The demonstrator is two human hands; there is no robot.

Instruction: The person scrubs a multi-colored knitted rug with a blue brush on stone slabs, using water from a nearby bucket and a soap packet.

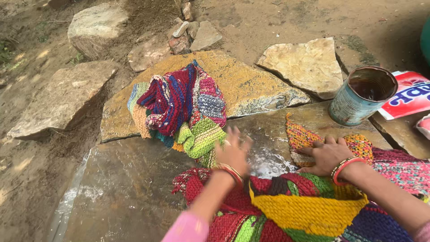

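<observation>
Wet stone, knitted wool and a rusty tin

The big flat slab [134,188] was smooth stone, wet and glossy; the slab behind it [251,85] looked rough, matt and yellowish. The patchwork cloth [304,210] and the bundled piece [183,107] were coarse, chunky knit yarn, matt and ribbed. The can [360,96] was ridged metal, dull and rusted. The packet [410,96] was shiny plastic. The ground [31,179] was dry, gritty dirt.

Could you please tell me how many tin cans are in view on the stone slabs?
1. The tin can stands upright and open-topped on the stone slab, beyond the right hand and beside a red and white packet. Others may lie out of frame.
</observation>
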